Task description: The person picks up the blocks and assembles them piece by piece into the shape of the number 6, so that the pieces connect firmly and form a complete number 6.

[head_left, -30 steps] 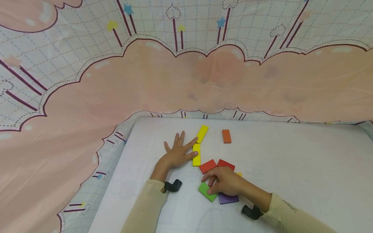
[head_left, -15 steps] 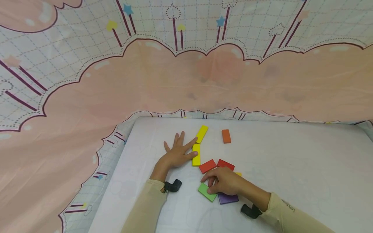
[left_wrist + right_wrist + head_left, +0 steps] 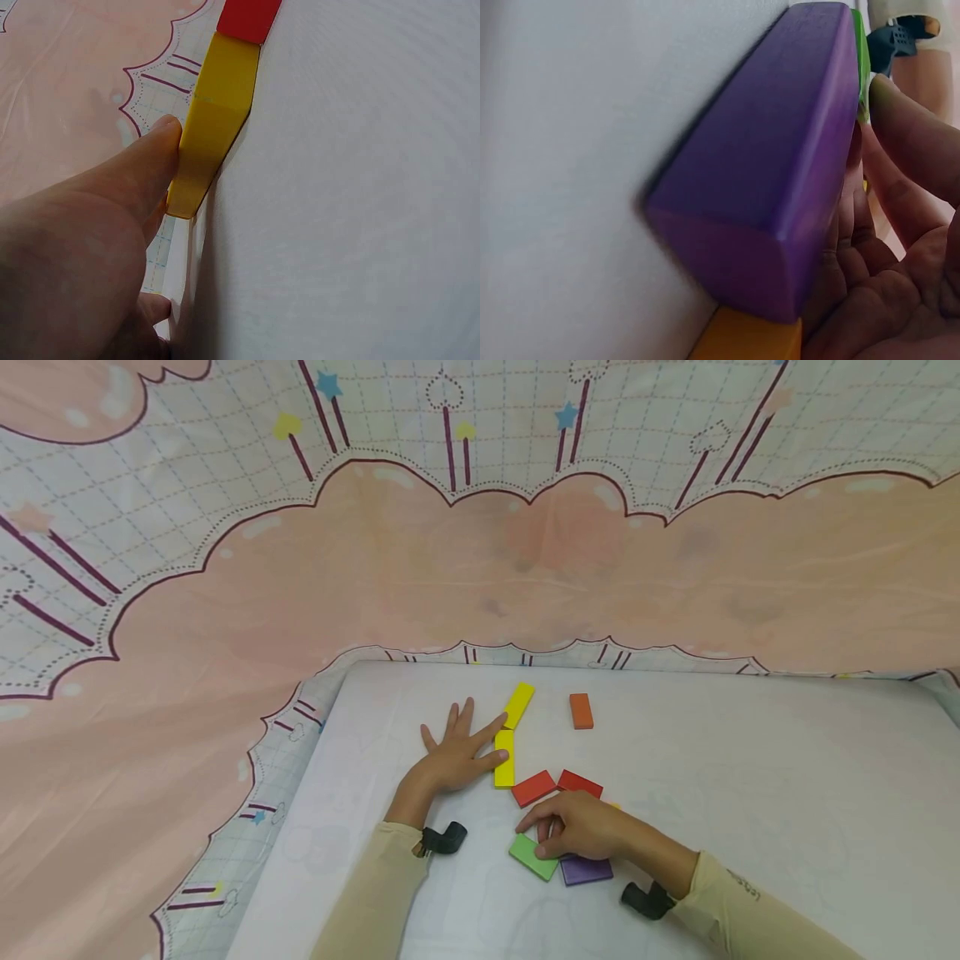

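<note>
My left hand (image 3: 453, 762) lies with spread fingers beside two yellow blocks (image 3: 505, 768) set end to end at an angle. Its thumb touches the nearer one, whose side also shows in the left wrist view with the thumb (image 3: 154, 142) against it. My right hand (image 3: 581, 827) has curled fingers over a ring of blocks, thumb and index finger pinching a green block (image 3: 531, 858). Beside that lies a purple block (image 3: 587, 871), large in the right wrist view. Two red blocks (image 3: 534, 788) form the ring's far side. An orange-yellow block (image 3: 746, 337) is mostly hidden behind the right hand.
A single orange block (image 3: 581, 711) lies apart toward the back of the white table (image 3: 750, 793). Patterned pink cloth (image 3: 480, 568) hangs behind the table's far edge and along its left side. Black wrist cameras (image 3: 445, 838) sit on both wrists.
Very little differs. The right hand covers slightly more of the orange-yellow block and has shifted a trace over the green block. The left hand stays still.
</note>
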Demonstrator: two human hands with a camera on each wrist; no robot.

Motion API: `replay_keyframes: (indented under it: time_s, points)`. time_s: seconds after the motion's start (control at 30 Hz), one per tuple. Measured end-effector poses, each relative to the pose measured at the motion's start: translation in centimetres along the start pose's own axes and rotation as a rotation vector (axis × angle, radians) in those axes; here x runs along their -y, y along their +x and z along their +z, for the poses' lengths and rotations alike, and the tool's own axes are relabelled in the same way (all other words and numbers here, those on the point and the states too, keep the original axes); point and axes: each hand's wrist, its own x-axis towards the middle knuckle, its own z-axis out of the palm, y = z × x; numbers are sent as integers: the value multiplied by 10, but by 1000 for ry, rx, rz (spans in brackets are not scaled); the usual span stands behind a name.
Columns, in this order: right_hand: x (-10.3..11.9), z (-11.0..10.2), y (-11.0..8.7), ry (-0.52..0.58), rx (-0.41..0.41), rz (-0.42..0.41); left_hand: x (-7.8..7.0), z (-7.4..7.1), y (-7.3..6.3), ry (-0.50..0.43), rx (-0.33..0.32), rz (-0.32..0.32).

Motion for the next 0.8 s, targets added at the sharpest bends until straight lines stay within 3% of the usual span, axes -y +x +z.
replay_keyframes:
  time_s: [0.8]
  points:
    - [0,-3,-1,23,26,-16,0,0,1,1,4,-6]
